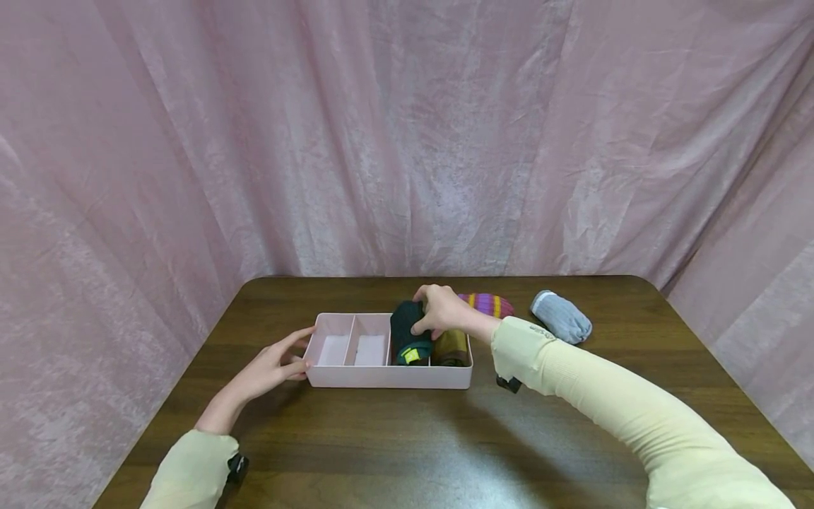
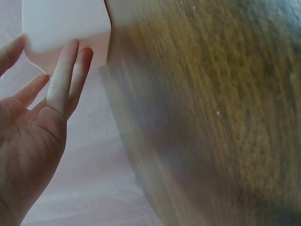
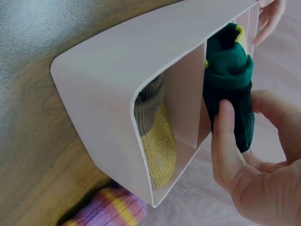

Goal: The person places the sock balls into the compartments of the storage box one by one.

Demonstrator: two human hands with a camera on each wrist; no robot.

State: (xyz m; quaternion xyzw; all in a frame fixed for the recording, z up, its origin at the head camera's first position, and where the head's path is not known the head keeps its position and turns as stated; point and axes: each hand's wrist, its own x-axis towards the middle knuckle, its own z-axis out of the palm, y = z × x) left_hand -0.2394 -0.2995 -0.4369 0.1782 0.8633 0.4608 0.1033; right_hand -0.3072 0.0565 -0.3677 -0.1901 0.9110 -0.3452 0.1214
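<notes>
A pale pink divided box (image 1: 389,377) stands on the table. My right hand (image 1: 441,309) grips a rolled dark green sock (image 1: 407,329) with a yellow patch, partly inside the compartment beside the rightmost one. In the right wrist view the thumb and fingers pinch the green sock (image 3: 230,94) from both sides. A rolled mustard and brown sock (image 3: 160,146) lies in the end compartment. My left hand (image 1: 270,367) touches the box's left end with thumb and fingers spread. In the left wrist view the fingers of this hand (image 2: 37,127) lie against the box wall (image 2: 70,23).
Behind the box's right end lies a purple, red and yellow striped sock bundle (image 1: 490,304), partly hidden by the right hand. A grey-blue rolled sock (image 1: 561,317) lies farther right on the brown wooden table (image 1: 356,438). Pink curtains (image 1: 407,141) hang behind the table.
</notes>
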